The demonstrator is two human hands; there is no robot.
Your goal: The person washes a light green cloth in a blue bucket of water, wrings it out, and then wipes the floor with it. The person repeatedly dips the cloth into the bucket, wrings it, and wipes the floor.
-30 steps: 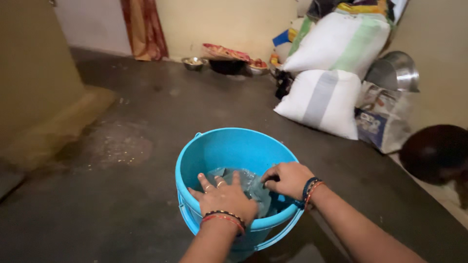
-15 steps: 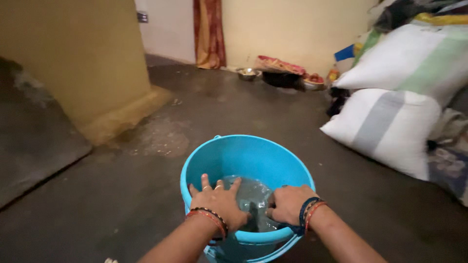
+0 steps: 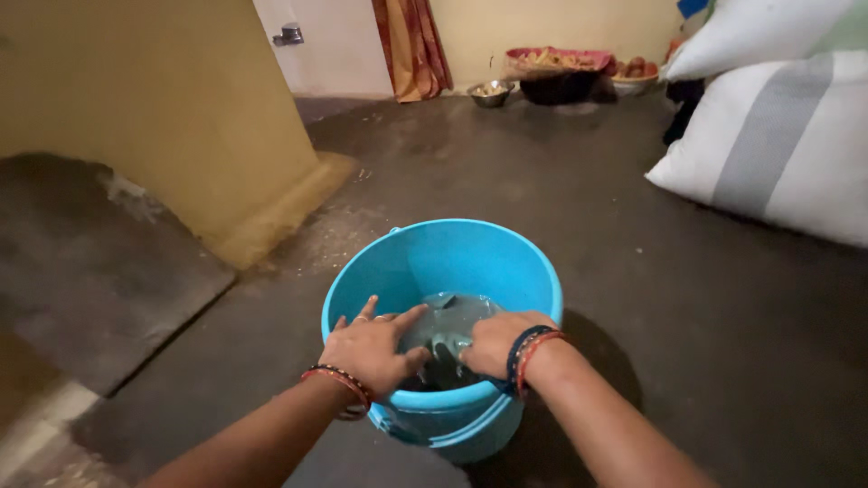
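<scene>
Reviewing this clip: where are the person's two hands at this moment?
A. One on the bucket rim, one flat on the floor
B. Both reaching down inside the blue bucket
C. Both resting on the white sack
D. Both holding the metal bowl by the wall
B: the left hand and right hand both reach into the blue bucket, on a wet grey cloth inside it.

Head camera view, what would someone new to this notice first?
A bright blue bucket on the dark floor at centre, with the left hand and right hand both down inside it, pressing a wet grey cloth. Next, large white sacks piled at right.
</scene>
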